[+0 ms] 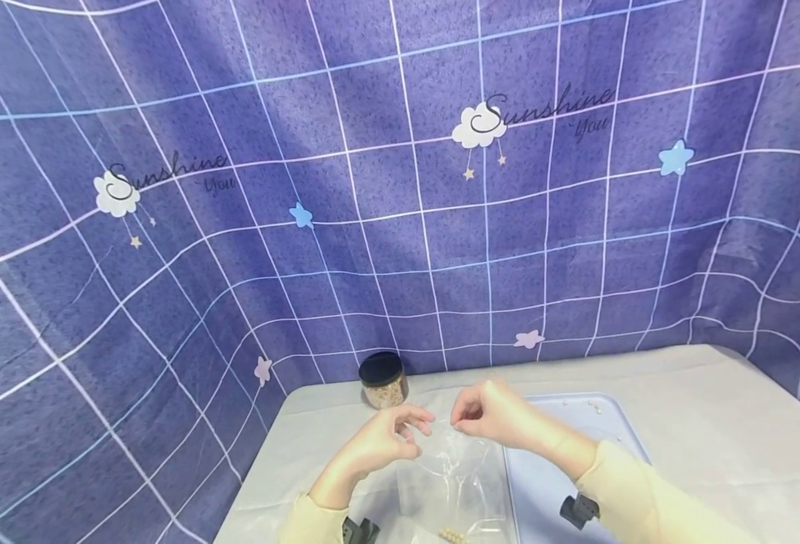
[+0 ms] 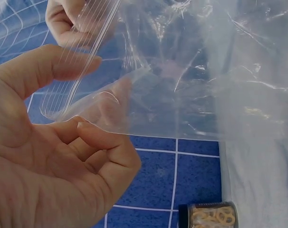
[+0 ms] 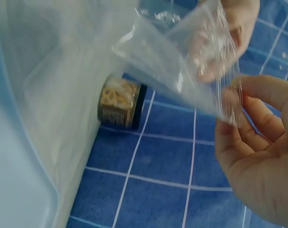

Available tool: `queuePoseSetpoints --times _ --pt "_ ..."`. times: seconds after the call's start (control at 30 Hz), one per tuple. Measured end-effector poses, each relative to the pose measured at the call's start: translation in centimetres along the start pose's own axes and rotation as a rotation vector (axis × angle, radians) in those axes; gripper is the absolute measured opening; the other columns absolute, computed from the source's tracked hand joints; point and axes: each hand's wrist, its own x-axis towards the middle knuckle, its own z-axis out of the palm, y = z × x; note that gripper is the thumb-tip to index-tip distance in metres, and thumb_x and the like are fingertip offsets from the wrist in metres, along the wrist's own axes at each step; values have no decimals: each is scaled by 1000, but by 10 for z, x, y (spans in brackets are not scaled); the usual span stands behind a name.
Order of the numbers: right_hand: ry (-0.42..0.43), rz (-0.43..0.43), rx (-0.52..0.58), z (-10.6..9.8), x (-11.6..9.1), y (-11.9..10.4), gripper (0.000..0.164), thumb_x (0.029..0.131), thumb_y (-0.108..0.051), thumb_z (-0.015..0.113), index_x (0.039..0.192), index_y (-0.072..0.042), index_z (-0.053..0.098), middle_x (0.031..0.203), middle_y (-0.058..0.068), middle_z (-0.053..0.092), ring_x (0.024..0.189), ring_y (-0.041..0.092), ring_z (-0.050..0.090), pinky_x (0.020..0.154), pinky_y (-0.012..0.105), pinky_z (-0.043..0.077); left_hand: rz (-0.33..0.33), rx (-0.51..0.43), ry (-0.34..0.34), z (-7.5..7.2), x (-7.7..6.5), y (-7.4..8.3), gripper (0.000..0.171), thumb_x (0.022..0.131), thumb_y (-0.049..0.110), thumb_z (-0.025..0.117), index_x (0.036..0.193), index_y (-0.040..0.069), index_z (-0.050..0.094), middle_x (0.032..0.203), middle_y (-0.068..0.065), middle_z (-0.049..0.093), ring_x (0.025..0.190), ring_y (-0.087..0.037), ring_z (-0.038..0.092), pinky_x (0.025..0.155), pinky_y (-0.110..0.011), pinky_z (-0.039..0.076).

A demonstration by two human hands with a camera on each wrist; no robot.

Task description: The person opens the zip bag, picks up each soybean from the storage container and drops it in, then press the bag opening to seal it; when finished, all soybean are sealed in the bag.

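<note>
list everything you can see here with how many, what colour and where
plastic bag: 1, clear, between the hands
jar: 1, clear with black lid, near table's far edge
rings: several, tan, inside jar
tray: 1, light blue, on table
loose beads: a few, cream, on tray
bead cluster: 1, yellowish, at bag's near end
table: 1, whitish cover, below everything
curtain: blue-purple, behind table
wrist cameras: 2, black, one per wrist
sleeves: 2, pale yellow, on arms
left hand: 1, bare, at bag's edge
right hand: 1, bare, pinching bag

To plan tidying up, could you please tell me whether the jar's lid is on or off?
On: in the head view, the black lid covers the top of the upright jar; both wrist views agree.
</note>
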Motion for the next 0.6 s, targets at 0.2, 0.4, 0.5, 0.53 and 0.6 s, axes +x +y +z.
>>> queuePoseSetpoints --times 0.2,0.4,0.5,0.53,0.6 --pt "-18 -12 -36 11 -1 -7 12 81 2 75 80 -10 72 74 -9 70 69 -1 63 67 23 56 -6 3 -3 1 0 0 52 72 -11 67 123 -4 67 105 -17 70 83 -17 56 69 -24 49" --pt "79 48 25 -11 0 -3 7 84 2 74 84 -5 74 79 0 73 71 7 67 69 25 57 4 8 -4 1 -1 -2 52 70 -12 67 122 -6 66 105 -19 70 81 -17 58 69 -24 50" --pt "179 99 -43 -31 0 11 6 83 0 76 85 -5 75 81 2 74 72 12 68 70 28 57 4 14 -1 0 0 0 52 71 -11 67 123 -5 66 105 -17 71 81 -17 60 69 -24 50" --pt "215 122 -85 -38 -1 19 6 83 0 77 85 -6 75 81 1 74 73 13 69 71 30 57 1 17 -1 0 0 0 52 71 -11 67 123 -4 67 105 -16 71 82 -17 60 70 -24 51" --pt "257 188 -145 -49 -5 37 7 82 -1 77 84 -7 75 82 2 74 75 16 69 74 35 57 -3 19 -1 0 0 0 52 71 -11 67 123 -3 67 105 -16 71 81 -17 60 69 -24 50"
